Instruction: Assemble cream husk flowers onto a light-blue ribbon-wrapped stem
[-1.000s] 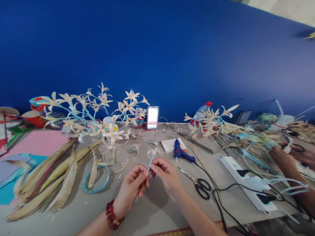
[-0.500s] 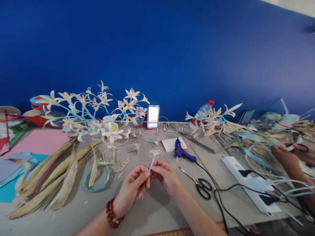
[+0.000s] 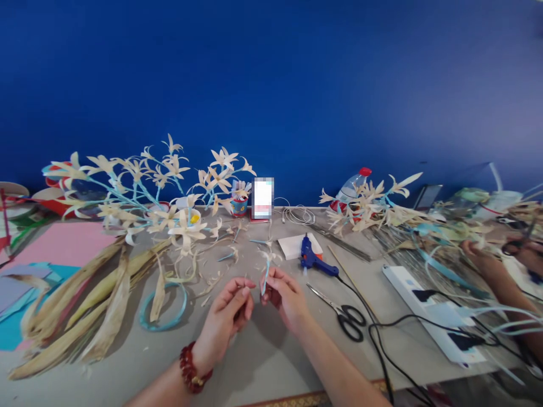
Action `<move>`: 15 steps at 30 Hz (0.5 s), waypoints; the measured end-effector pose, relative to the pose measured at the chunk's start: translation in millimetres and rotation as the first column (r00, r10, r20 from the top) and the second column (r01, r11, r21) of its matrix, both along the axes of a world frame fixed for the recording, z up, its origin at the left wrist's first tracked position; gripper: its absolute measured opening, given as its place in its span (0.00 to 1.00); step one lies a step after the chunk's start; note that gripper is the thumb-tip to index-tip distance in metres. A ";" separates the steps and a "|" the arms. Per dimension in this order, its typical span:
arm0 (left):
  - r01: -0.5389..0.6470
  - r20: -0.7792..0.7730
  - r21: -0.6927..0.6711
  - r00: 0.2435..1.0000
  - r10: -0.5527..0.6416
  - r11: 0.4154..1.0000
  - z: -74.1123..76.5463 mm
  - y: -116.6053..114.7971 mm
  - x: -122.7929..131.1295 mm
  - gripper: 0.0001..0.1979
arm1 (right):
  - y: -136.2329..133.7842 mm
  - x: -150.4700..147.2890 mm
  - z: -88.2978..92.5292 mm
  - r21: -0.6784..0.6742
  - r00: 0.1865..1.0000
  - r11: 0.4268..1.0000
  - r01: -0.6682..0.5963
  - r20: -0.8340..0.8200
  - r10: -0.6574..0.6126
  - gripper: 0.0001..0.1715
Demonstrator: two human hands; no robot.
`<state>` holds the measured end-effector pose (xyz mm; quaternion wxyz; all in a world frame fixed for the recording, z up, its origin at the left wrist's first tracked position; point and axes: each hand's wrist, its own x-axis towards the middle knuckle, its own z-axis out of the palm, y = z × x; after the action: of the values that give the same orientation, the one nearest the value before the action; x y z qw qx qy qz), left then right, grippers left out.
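Note:
My right hand [image 3: 287,297] pinches a small straw flower on a light blue stem [image 3: 266,270] and holds it upright over the grey table [image 3: 263,362]. Just left of the stem, my left hand [image 3: 227,316] has its fingers curled and slightly apart, and nothing shows in them. A red bead bracelet [image 3: 189,370] sits on my left wrist.
Dried husk leaves [image 3: 85,305] and a blue tape ring [image 3: 163,308] lie left. Finished flower sprays [image 3: 148,186] stand behind. A blue glue gun [image 3: 314,260], scissors [image 3: 343,319], a power strip [image 3: 428,305] with cables lie right. Another person's hands [image 3: 487,257] work at far right.
My left hand has let go of the stem and drawn a little away. My right hand now holds the flower alone. The view shifted slightly.

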<state>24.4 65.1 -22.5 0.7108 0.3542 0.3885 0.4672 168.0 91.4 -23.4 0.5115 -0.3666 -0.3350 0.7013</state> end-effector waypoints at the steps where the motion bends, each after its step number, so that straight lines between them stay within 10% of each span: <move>1: -0.006 -0.025 0.011 1.000 0.007 1.000 -1.5 1.7 0.0 0.13 | 0.1 0.5 0.6 0.013 1.000 1.000 -0.009 -0.003 0.009 0.12; 15: -0.087 -0.322 0.464 0.910 0.259 0.881 -0.5 12.1 -6.8 0.09 | -6.5 4.6 -9.7 0.071 0.970 0.969 -0.237 0.077 0.232 0.06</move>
<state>17.6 77.2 -23.0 0.4791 0.5513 0.4319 0.5291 172.6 84.9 -33.1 0.4276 -0.3273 -0.4210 0.7300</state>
